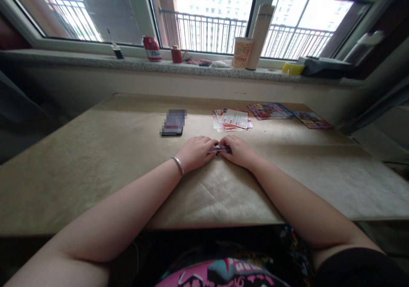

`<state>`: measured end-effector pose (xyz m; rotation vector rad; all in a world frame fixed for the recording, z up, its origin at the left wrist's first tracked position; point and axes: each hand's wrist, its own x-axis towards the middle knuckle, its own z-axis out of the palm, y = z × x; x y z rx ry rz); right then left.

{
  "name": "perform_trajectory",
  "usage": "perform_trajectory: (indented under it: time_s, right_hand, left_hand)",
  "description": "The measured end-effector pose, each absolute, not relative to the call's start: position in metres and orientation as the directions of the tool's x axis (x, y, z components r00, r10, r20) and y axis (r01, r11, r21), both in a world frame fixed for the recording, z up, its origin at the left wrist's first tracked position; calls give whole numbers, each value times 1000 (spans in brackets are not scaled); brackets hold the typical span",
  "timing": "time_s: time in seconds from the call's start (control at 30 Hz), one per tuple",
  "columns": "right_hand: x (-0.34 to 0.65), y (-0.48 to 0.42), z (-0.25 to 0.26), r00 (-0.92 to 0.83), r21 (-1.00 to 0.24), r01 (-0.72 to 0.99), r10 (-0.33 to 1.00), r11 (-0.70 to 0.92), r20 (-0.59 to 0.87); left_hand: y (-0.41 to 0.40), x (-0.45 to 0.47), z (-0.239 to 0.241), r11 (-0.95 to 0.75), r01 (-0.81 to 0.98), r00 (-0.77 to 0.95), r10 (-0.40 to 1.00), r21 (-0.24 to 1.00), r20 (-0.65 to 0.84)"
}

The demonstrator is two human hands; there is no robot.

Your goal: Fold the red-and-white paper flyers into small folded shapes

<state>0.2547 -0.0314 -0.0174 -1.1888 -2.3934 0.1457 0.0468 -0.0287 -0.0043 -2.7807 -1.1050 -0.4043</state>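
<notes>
My left hand point(195, 152) and my right hand point(239, 150) meet at the middle of a table covered in brown paper point(111, 159). Both are closed, fingers curled down on a small folded piece of colourful paper point(220, 149) held between them against the table. Only a thin strip of it shows between the fingertips. A silver bangle point(178, 165) circles my left wrist.
Beyond the hands lie a dark phone point(173, 122), a stack of printed leaflets point(232, 119) and two more leaflets point(270, 110) point(312, 119) to the right. The windowsill holds a red can point(152, 48), a small jar point(176, 54), a paper cup point(242, 52) and a yellow sponge point(292, 68).
</notes>
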Motion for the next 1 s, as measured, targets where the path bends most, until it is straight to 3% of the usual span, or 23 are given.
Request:
perform_trajectory:
  time_s: [0.67,1.0]
  right_hand:
    - [249,-38,-20,-456,-418,685,799,597,392]
    - [246,-39,-15,-519,-299,719,770,628,371]
  left_hand:
    - [-30,49,-6,-696,713,636,692,82,342]
    - [-26,47,-5,-691,723,667,701,9,254]
